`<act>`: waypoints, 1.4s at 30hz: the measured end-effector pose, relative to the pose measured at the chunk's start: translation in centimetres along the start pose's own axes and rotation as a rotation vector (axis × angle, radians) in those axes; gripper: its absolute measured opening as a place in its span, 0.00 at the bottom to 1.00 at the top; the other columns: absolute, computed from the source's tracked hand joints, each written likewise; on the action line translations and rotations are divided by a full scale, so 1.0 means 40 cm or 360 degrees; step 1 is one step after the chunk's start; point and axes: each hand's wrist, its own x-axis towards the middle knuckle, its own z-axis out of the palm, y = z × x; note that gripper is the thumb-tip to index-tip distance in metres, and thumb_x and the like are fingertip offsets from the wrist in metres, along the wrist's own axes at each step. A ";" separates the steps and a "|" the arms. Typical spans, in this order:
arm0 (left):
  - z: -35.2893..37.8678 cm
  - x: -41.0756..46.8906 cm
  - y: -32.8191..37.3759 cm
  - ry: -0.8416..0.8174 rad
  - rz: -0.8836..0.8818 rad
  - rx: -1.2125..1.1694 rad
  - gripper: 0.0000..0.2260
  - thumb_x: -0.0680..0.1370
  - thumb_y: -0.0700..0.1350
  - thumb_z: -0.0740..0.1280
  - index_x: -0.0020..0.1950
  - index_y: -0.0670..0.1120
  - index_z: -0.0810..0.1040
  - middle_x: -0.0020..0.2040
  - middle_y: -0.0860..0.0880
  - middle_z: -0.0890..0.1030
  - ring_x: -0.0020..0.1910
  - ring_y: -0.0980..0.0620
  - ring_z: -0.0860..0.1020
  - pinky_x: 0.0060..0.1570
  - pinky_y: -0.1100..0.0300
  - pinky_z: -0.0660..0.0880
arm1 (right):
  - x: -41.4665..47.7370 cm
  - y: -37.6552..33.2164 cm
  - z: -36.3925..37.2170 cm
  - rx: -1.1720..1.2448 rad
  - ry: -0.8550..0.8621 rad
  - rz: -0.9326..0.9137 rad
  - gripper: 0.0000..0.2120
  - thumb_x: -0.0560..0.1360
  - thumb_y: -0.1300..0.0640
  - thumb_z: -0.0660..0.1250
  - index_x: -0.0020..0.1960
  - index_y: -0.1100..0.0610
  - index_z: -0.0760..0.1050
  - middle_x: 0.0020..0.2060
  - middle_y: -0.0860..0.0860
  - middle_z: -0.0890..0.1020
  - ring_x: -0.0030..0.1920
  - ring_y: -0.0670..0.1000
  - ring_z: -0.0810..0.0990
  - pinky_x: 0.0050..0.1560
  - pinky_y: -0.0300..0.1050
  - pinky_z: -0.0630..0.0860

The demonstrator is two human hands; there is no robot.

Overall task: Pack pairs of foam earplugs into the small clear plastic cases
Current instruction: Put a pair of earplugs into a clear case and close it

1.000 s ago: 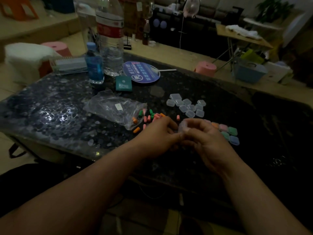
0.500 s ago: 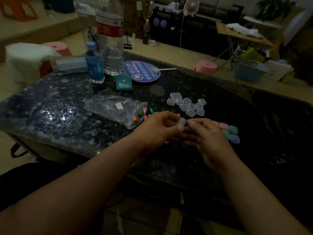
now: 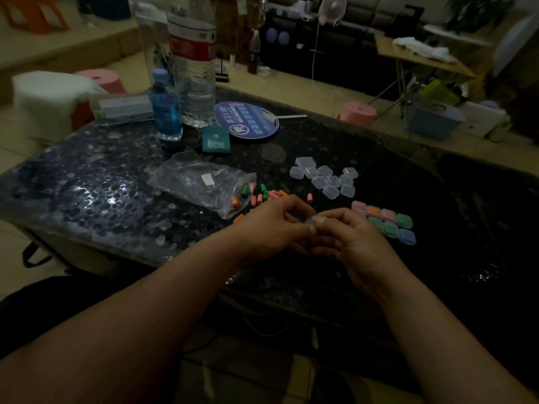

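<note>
The hands meet over the near part of the counter, fingertips together. The left hand and the right hand both pinch one small clear case between thumbs and curled fingers. Only a pale sliver of that case shows between the fingertips. In the dim light I cannot tell whether its lid is up or whether any earplug sits inside.

Just behind the left hand lie the loose earplugs, pink, green and orange, scattered on the dark speckled top. The knuckles hide some of them, and a few lie at the mouth of a crumpled plastic bag to their left.

Beyond the right hand a cluster of empty cases lies close-packed. Nearer, just beside the right hand's knuckles, the filled cases stand in two rows, tinted pink, orange, green and blue; the hand covers the rows' left end.

Farther back stand a blue bottle and a large water bottle, its top cut off by the frame. Beside them lie a round fan and a green packet, their print too blurred to read.
</note>
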 end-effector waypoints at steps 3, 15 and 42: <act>0.002 0.002 -0.001 0.0070 0.0041 0.0119 0.15 0.78 0.44 0.75 0.64 0.49 0.79 0.52 0.46 0.86 0.52 0.51 0.86 0.57 0.50 0.83 | 0.001 0.003 0.000 0.0071 0.0012 -0.0033 0.08 0.81 0.62 0.71 0.59 0.62 0.79 0.53 0.61 0.88 0.50 0.56 0.88 0.54 0.55 0.86; 0.012 -0.018 0.012 0.0152 0.0383 0.0496 0.13 0.80 0.48 0.73 0.63 0.54 0.79 0.50 0.52 0.85 0.48 0.59 0.84 0.45 0.65 0.80 | -0.004 -0.015 -0.028 0.0186 -0.0124 0.0145 0.10 0.83 0.53 0.67 0.61 0.56 0.82 0.52 0.56 0.89 0.50 0.53 0.89 0.46 0.46 0.83; -0.026 -0.021 -0.010 0.0002 -0.0271 -0.0286 0.11 0.79 0.38 0.73 0.60 0.43 0.81 0.46 0.47 0.85 0.45 0.51 0.85 0.48 0.56 0.83 | 0.011 0.023 0.036 -0.0001 -0.0141 0.0123 0.07 0.81 0.60 0.70 0.54 0.64 0.82 0.46 0.62 0.88 0.49 0.61 0.89 0.49 0.50 0.85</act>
